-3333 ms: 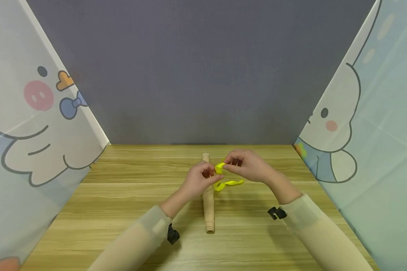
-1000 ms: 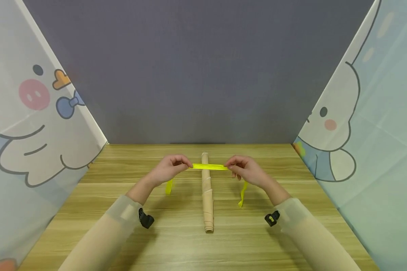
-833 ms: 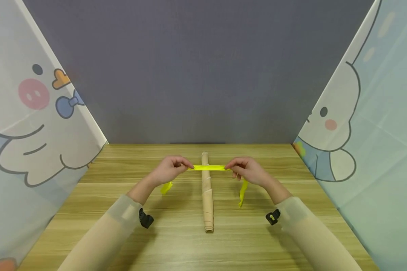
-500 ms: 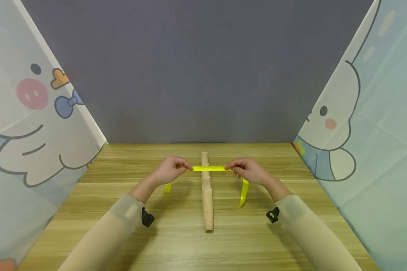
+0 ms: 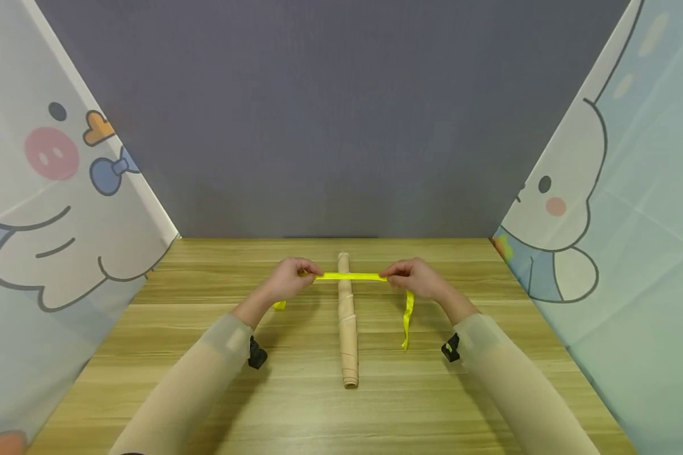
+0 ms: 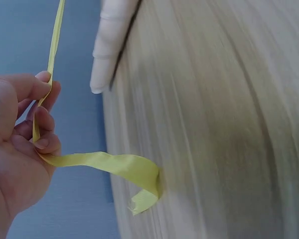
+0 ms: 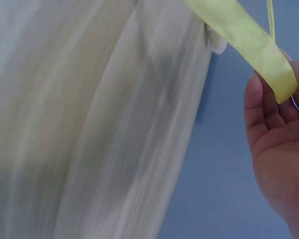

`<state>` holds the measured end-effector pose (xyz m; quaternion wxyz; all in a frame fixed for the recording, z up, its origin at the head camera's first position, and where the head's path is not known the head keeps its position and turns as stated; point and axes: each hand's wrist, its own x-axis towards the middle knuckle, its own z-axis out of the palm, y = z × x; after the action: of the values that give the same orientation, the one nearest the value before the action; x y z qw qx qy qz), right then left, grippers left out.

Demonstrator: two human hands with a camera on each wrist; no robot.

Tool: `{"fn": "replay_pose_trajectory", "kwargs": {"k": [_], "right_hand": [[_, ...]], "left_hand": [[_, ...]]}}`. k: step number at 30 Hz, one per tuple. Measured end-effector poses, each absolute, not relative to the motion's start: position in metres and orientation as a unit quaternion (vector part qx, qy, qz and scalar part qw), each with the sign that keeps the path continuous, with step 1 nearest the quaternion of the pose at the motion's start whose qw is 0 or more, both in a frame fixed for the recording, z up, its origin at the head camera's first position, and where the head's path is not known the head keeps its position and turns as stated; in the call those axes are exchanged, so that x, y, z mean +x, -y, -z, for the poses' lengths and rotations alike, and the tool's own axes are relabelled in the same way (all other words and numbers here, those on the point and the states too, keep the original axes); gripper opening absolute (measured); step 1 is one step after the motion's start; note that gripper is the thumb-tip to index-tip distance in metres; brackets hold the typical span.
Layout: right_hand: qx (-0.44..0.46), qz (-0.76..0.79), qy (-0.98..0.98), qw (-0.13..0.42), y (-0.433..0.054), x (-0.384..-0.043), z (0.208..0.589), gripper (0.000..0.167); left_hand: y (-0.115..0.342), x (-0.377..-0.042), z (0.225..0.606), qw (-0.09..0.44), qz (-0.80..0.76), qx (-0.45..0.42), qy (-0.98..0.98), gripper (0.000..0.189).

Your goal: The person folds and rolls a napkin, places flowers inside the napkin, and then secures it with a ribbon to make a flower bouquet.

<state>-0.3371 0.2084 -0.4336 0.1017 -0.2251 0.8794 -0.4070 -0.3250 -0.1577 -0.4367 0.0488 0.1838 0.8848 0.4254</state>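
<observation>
A yellow ribbon [image 5: 353,277] is stretched flat between both hands in the head view, crossing above the far part of a tan rolled-up sheet [image 5: 348,341]. My left hand [image 5: 289,279] pinches it on the left between thumb and fingers; in the left wrist view the ribbon [image 6: 114,163] runs through the curled fingers and its loose end hangs down. My right hand [image 5: 418,279] pinches it on the right, and a longer tail hangs below that hand. In the right wrist view a fold of the ribbon [image 7: 269,64] lies by the fingers. The roll lies lengthwise on the table.
The wood-grain table [image 5: 205,379] reaches back to a dark grey panel [image 5: 330,126]. Cartoon-printed cloths stand at the left [image 5: 62,208] and right [image 5: 632,221]. A small black camera mount sits on the left [image 5: 257,354] and right [image 5: 451,348] wrists.
From being bunched close together right of the roll, the hands have moved apart and pulled the ribbon straight across it. In the last half second the hands have shifted only slightly.
</observation>
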Motion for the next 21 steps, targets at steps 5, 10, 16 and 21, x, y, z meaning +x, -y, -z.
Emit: {"fn": "replay_pose_trajectory", "kwargs": {"k": [5,10,16,21], "right_hand": [[-0.213,0.397,-0.887,0.097,-0.205,-0.353,0.438,0.027],[-0.181,0.403,-0.893,0.086,-0.195,-0.37,0.446,0.028],[-0.15,0.415,-0.896,0.045,-0.177,-0.389,0.459,0.028],[-0.118,0.454,-0.883,0.018,-0.161,-0.398,0.472,0.029]], "left_hand": [[0.156,-0.338,0.445,0.046,-0.421,0.177,-0.888,0.026],[0.154,-0.351,0.451,0.028,-0.43,0.162,-0.888,0.029],[0.149,-0.368,0.457,0.023,-0.472,0.129,-0.872,0.035],[0.137,-0.379,0.465,0.017,-0.498,0.112,-0.86,0.039]]}}
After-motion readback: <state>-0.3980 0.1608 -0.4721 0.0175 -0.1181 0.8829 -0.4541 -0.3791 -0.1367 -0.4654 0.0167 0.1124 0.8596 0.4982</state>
